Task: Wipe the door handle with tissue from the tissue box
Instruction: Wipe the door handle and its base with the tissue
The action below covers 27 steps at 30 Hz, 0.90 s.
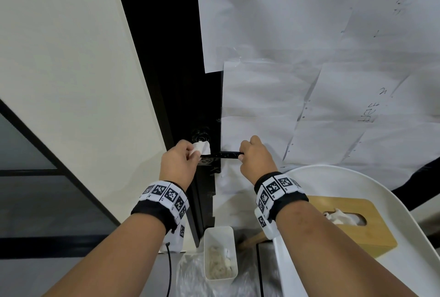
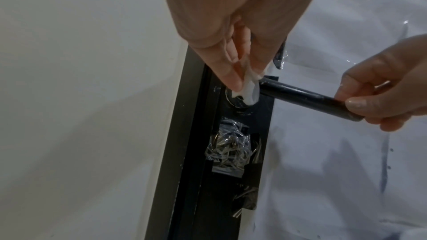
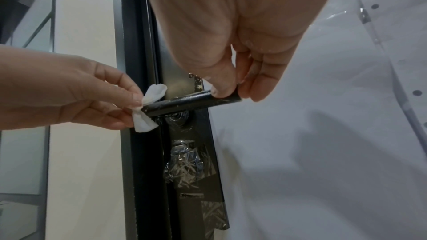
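At the door's edge, the left hand [image 1: 179,162] pinches a folded tissue [image 1: 202,147] against the pivot end of the black door handle [image 1: 229,154], so the wipe looks barely begun, with the bar's length to the right left to do. Further right, the right hand [image 1: 256,157] pinches the handle's free end between thumb and curled fingers (seemingly steadying it); the tissue box [image 1: 345,222] sits on a white tray [image 1: 404,201] below.
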Each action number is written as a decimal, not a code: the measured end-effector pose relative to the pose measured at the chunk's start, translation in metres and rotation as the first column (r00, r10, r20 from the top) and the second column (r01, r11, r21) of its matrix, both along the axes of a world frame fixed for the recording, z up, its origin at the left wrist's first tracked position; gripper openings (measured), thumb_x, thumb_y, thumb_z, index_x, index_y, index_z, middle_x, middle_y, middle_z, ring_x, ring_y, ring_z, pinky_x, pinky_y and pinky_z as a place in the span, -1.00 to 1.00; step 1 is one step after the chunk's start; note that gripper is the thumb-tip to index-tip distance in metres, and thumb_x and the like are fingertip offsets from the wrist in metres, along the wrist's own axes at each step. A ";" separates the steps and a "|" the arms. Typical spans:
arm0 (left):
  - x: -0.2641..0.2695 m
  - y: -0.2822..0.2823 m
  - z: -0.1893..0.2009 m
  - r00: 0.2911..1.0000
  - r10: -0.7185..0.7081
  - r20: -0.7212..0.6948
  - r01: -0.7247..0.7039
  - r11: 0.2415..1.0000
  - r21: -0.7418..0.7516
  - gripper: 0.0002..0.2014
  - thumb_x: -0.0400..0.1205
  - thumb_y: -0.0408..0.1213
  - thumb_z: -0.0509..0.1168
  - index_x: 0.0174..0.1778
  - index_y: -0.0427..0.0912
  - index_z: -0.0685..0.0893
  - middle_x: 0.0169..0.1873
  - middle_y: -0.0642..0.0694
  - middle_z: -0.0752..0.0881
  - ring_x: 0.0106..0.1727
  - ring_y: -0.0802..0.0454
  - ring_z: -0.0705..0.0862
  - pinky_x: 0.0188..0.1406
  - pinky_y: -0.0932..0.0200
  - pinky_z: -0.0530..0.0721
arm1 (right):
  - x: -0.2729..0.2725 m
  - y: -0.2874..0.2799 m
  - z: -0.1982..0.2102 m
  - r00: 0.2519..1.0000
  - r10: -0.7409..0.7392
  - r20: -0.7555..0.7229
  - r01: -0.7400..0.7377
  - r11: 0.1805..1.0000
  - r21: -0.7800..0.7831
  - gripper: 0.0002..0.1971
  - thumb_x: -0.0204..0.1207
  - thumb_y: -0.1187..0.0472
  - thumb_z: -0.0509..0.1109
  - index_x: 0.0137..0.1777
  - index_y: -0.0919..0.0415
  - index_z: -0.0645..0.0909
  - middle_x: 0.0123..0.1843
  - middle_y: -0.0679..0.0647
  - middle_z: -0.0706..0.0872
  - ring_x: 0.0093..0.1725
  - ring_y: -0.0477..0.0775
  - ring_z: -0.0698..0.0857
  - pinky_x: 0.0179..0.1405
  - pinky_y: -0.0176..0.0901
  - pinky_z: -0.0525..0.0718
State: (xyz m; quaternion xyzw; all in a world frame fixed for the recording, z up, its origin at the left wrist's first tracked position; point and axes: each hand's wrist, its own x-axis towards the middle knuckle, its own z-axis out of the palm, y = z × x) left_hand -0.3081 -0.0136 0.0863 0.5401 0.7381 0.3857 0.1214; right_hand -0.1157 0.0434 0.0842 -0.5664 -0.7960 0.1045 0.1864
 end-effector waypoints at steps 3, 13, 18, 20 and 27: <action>0.000 0.004 -0.005 1.000 -0.014 -0.012 0.014 1.000 -0.002 -0.87 0.65 -0.22 0.31 -0.05 -0.13 0.76 -0.23 -0.04 0.76 -0.27 0.10 0.65 -0.39 0.51 0.41 | 0.000 0.000 0.000 1.000 -0.004 -0.002 0.004 1.000 -0.008 -0.98 0.52 0.38 0.27 -0.08 0.32 0.51 -0.05 0.13 0.36 -0.25 0.14 0.45 -0.30 -0.06 0.48; 0.001 0.015 0.000 0.942 0.142 0.304 -0.145 0.989 -0.014 -0.88 0.57 -0.16 0.34 -0.16 -0.11 0.73 -0.33 -0.06 0.78 -0.24 -0.02 0.76 -0.17 0.05 0.74 | 0.001 0.000 0.001 1.000 0.006 0.005 -0.006 1.000 0.003 -0.97 0.53 0.36 0.28 -0.07 0.31 0.52 -0.03 0.15 0.41 -0.26 0.13 0.45 -0.29 -0.08 0.49; 0.011 0.019 0.005 0.957 0.123 0.262 -0.116 0.992 -0.043 -0.83 0.46 -0.11 0.50 -0.25 -0.12 0.72 -0.35 0.03 0.76 -0.28 0.14 0.70 -0.32 0.33 0.59 | 0.001 0.000 0.000 1.000 0.006 0.012 -0.006 1.000 0.001 -0.97 0.53 0.36 0.26 -0.07 0.30 0.52 -0.04 0.13 0.40 -0.28 0.12 0.43 -0.30 -0.11 0.41; 0.011 0.023 0.007 0.956 0.150 0.252 -0.136 0.988 -0.071 -0.81 0.42 -0.11 0.52 -0.27 -0.13 0.70 -0.36 0.02 0.75 -0.29 0.13 0.70 -0.38 0.35 0.55 | 0.000 0.000 0.001 1.000 0.006 0.014 -0.006 1.000 -0.003 -0.97 0.52 0.38 0.26 -0.07 0.30 0.51 -0.07 0.10 0.34 -0.28 0.12 0.42 -0.30 -0.12 0.40; 0.011 0.033 0.014 0.963 0.188 0.193 -0.165 0.978 -0.130 -0.81 0.39 -0.13 0.50 -0.27 -0.15 0.69 -0.38 -0.02 0.73 -0.34 0.10 0.66 -0.43 0.29 0.55 | 0.001 -0.001 0.002 1.000 0.012 0.011 -0.012 1.000 -0.007 -0.97 0.53 0.38 0.26 -0.07 0.30 0.50 -0.07 0.07 0.32 -0.26 0.12 0.42 -0.31 -0.12 0.40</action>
